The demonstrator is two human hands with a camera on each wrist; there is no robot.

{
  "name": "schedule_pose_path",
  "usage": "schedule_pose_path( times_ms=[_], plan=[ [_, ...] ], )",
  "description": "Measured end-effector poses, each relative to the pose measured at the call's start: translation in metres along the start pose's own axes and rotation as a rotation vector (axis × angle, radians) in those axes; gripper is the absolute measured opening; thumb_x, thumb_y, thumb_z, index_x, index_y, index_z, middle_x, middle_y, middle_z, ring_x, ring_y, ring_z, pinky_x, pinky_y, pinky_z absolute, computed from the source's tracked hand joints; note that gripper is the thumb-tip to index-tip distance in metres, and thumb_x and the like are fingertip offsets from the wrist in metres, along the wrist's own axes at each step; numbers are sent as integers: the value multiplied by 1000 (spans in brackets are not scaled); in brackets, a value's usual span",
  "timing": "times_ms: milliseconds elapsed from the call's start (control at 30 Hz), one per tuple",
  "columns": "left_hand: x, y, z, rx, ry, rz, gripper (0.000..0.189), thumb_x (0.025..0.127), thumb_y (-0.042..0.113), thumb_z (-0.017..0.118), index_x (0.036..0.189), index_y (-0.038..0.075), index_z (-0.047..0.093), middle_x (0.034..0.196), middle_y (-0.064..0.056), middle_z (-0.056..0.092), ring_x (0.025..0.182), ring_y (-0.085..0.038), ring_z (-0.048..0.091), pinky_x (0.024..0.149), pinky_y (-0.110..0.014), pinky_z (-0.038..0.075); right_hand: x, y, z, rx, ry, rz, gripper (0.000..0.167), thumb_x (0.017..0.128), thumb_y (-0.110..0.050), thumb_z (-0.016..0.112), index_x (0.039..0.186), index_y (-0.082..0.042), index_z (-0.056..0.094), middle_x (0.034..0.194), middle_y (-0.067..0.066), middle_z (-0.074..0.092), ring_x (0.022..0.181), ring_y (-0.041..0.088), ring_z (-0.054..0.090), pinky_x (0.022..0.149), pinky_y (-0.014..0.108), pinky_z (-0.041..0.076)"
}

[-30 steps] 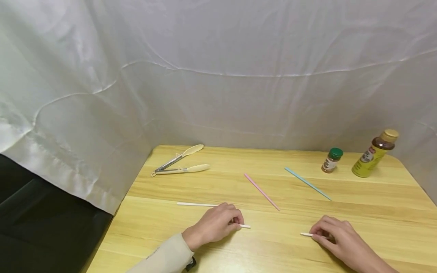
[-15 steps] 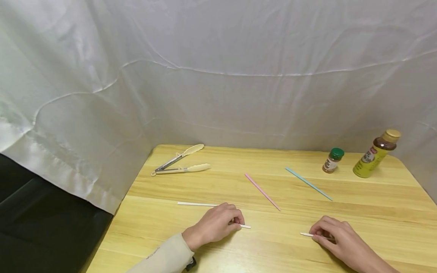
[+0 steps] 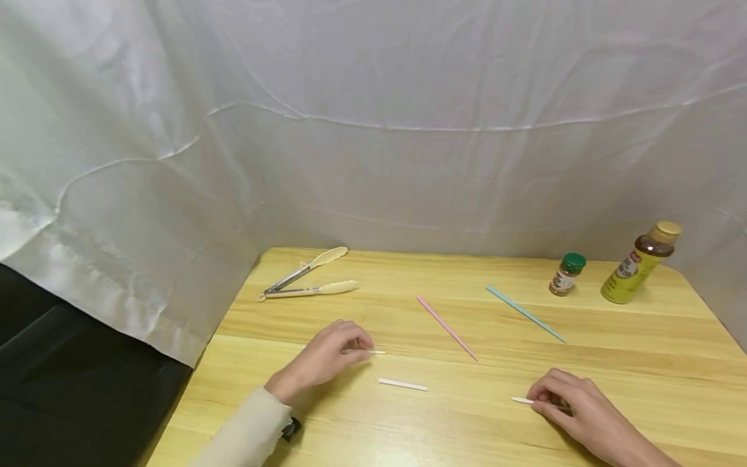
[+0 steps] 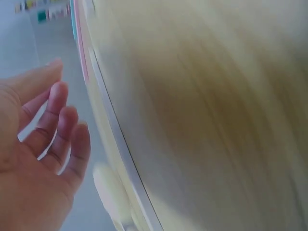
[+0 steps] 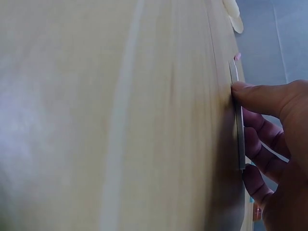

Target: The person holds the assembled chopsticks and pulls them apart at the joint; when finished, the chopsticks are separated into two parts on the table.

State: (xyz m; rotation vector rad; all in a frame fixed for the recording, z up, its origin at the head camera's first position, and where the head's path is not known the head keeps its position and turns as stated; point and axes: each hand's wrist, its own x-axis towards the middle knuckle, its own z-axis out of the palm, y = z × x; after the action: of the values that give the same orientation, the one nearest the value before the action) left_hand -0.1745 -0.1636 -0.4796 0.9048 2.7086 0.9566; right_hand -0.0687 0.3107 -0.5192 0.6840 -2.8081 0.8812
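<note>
My left hand hovers over a long thin white stick, hiding most of it in the head view. The left wrist view shows its fingers loosely bent and apart from the long stick, which lies on the table. A shorter white stick lies nearer the front, just right of that hand. At the right, my right hand pinches another short white stick low over the wood. In the right wrist view, the thumb presses the stick near one end, with the other fingers behind it.
A pink chopstick and a blue chopstick lie mid-table. Spread tongs rest at the back left. A green-capped spice jar and a yellow-labelled bottle stand at the back right. A grey curtain hangs behind.
The left hand has let go of the short white stick, leaving it on the table, and has moved back and left over the long one. The right hand has barely moved.
</note>
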Motion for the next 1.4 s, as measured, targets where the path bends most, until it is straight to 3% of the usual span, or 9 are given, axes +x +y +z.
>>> schedule_pose_path(
  times_ms=[267,433,567,800,1133,1300,1400],
  plan=[
    [-23,-41,-30,-11,28,-67,15,103,22,78,118,20,78,115,10,74,108,-15,64,94,-33,58,0,4,1,48,-1,-22,29,94,-10,84,104,-34,73,94,-27,61,78,-9,52,62,20,44],
    [-33,-56,-38,-9,5,-86,18,102,20,78,120,22,78,117,10,74,114,-17,63,99,-36,58,0,5,0,60,-12,-12,28,95,-10,83,105,-33,72,94,-27,60,78,-9,52,63,20,45],
    [-36,-64,-41,-44,-20,-98,18,102,21,78,120,21,78,115,9,73,109,-14,62,94,-30,57,0,5,0,84,-16,-10,27,96,-9,83,105,-32,72,94,-26,61,77,-8,52,62,20,45],
    [-33,-71,-42,-112,-64,-96,17,102,19,78,119,17,79,110,4,73,99,-8,60,86,-23,53,0,6,1,129,-7,-20,27,96,-7,82,105,-31,73,94,-24,62,76,-6,54,62,20,45],
    [-30,-74,-42,-118,-109,-138,9,104,21,76,111,24,80,106,8,71,94,-8,57,85,-24,49,0,6,1,134,4,-20,28,96,-6,82,105,-31,73,93,-24,61,74,-6,52,61,19,43],
    [-30,-71,-43,-142,-102,-133,8,105,21,75,112,22,79,105,6,71,94,-8,59,84,-23,51,0,3,0,122,8,4,25,96,-10,83,104,-32,73,93,-24,62,75,-6,53,61,20,43],
    [-28,-65,-43,-152,-95,-136,9,106,21,74,114,22,78,105,6,71,95,-9,61,85,-23,52,1,-3,-4,101,19,64,21,97,-17,84,104,-34,73,94,-25,63,78,-5,54,64,21,46]
  ],
)
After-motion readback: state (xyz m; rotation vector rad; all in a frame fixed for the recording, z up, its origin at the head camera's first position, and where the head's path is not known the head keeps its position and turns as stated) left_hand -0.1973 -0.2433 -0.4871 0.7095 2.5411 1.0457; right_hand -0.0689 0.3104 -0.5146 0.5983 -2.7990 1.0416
